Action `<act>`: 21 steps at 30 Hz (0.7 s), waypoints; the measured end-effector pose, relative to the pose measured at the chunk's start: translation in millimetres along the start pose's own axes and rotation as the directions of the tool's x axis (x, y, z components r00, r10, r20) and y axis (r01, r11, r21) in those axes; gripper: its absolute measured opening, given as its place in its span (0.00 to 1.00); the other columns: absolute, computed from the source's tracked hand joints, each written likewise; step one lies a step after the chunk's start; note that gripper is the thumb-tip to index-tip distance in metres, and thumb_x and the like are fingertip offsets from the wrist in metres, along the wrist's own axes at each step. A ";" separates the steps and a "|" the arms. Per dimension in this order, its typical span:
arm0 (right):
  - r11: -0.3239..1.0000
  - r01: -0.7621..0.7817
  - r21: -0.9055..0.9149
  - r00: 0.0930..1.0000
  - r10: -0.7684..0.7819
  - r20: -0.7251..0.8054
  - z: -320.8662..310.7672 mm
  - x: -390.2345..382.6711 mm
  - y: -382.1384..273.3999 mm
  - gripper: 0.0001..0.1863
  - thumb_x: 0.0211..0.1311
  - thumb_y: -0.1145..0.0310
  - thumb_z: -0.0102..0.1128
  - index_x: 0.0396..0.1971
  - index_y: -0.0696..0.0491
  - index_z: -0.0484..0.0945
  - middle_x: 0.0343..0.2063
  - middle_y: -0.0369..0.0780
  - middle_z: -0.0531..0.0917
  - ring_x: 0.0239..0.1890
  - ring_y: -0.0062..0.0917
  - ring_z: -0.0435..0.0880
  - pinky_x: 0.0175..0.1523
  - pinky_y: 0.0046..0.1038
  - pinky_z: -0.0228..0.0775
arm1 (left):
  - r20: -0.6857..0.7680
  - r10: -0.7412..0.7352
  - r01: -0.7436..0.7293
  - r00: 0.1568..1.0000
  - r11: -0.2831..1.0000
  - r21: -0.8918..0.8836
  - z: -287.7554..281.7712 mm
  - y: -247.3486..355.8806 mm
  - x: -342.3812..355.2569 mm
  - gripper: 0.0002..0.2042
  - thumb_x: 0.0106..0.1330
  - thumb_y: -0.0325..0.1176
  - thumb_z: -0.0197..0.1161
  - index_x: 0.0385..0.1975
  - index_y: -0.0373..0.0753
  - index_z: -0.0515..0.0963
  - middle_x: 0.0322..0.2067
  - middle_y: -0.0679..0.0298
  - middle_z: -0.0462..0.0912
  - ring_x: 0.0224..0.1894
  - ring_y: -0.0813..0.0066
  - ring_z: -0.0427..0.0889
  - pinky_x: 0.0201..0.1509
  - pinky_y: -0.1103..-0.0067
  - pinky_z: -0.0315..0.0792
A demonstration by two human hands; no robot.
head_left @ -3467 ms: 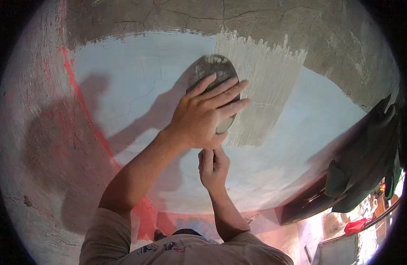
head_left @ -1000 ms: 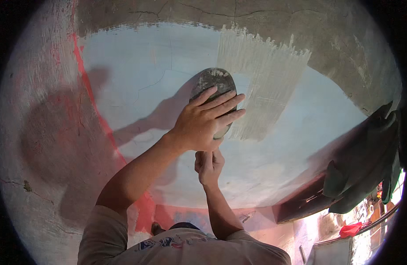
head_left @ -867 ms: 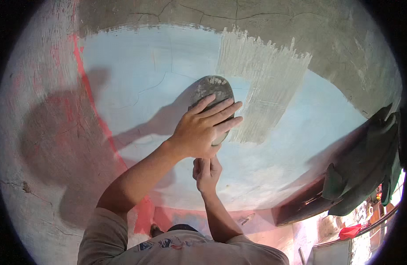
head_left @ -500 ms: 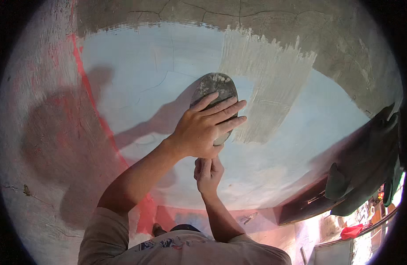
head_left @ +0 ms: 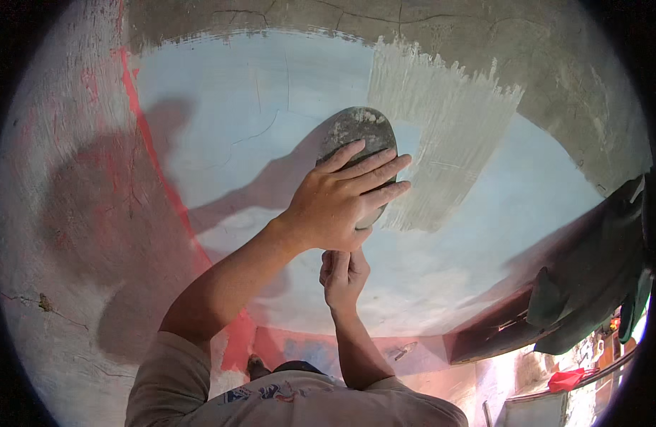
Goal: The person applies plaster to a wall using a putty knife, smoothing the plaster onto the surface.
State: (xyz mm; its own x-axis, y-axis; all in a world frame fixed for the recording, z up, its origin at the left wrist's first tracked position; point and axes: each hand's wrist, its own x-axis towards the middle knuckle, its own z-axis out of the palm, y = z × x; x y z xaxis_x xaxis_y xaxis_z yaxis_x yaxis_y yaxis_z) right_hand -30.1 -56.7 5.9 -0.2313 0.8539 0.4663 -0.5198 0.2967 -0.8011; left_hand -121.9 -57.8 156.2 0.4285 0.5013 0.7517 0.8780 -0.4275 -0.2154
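A dark oval pad (head_left: 355,127), stained with pale dust, is at the middle of the view in front of a light blue painted wall (head_left: 221,92). Across it lies my left hand (head_left: 342,196), palm against the pad and fingers spread toward the right. Just under the pad's lower end is my right hand (head_left: 344,279), its fingers curled closed. What these fingers hold is hidden. A streaky grey coating (head_left: 445,128) on the wall starts close to the right of the pad.
Cracked bare cement (head_left: 449,18) runs along the top. A red stripe (head_left: 154,146) edges the blue on the left, where my shadow falls. Dark cloth (head_left: 584,249) hangs at the right, above a red object (head_left: 566,379). A small tool (head_left: 403,350) lies low, right of my right arm.
The view has shifted slightly, so the wall sits further right. Both hands and the pad have moved a little up and to the right, with the same grip.
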 end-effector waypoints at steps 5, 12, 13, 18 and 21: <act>0.997 0.072 -0.012 0.996 -0.071 0.051 -1.3 17.6 -8.4 0.15 0.82 0.64 0.46 0.38 0.58 0.76 0.16 0.31 0.70 0.13 0.10 0.63 0.15 0.16 0.51 | -0.028 -0.014 0.014 1.000 1.000 0.003 -5.3 -5.8 13.8 0.31 0.46 0.29 0.69 0.58 0.50 0.84 0.71 0.65 0.72 0.72 0.68 0.71 0.79 0.60 0.58; 0.999 0.028 -0.034 0.999 -0.027 0.019 -3.3 6.5 -11.4 0.15 0.83 0.64 0.45 0.38 0.58 0.76 0.17 0.31 0.70 0.13 0.10 0.63 0.16 0.17 0.52 | 0.010 -0.023 0.023 1.000 0.999 -0.041 -1.6 -0.3 7.1 0.34 0.45 0.29 0.69 0.60 0.52 0.82 0.71 0.67 0.71 0.73 0.69 0.69 0.80 0.60 0.56; 0.991 0.095 -0.094 0.995 -0.091 0.040 -3.5 12.7 -13.1 0.15 0.83 0.64 0.45 0.39 0.59 0.76 0.16 0.31 0.70 0.13 0.10 0.63 0.15 0.17 0.51 | 0.015 -0.031 0.031 0.999 0.999 -0.018 -4.3 -4.1 9.9 0.34 0.45 0.29 0.69 0.61 0.52 0.82 0.72 0.67 0.70 0.73 0.69 0.69 0.80 0.60 0.57; 0.999 0.017 -0.032 0.999 -0.015 0.052 2.5 19.6 -31.9 0.15 0.83 0.65 0.45 0.41 0.59 0.76 0.15 0.31 0.69 0.13 0.10 0.63 0.15 0.17 0.51 | -0.035 0.004 -0.002 0.999 0.998 0.066 -9.9 -6.9 24.0 0.34 0.45 0.29 0.69 0.60 0.52 0.82 0.72 0.67 0.70 0.73 0.69 0.70 0.79 0.60 0.58; 0.996 0.046 -0.081 0.999 -0.044 0.026 -1.1 12.1 -25.2 0.15 0.82 0.65 0.45 0.38 0.59 0.76 0.15 0.31 0.69 0.13 0.10 0.63 0.15 0.17 0.52 | 0.014 -0.029 0.029 0.999 0.999 -0.034 -4.6 1.0 9.8 0.33 0.44 0.29 0.69 0.59 0.51 0.83 0.72 0.66 0.71 0.72 0.68 0.70 0.79 0.61 0.58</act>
State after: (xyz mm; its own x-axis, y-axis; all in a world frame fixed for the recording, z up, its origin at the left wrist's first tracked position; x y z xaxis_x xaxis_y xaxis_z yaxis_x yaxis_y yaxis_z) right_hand -18.8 -53.4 31.3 -0.2296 0.8284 0.5110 -0.4617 0.3695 -0.8064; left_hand -117.7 -56.9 166.2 0.4060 0.5240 0.7487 0.8824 -0.4379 -0.1720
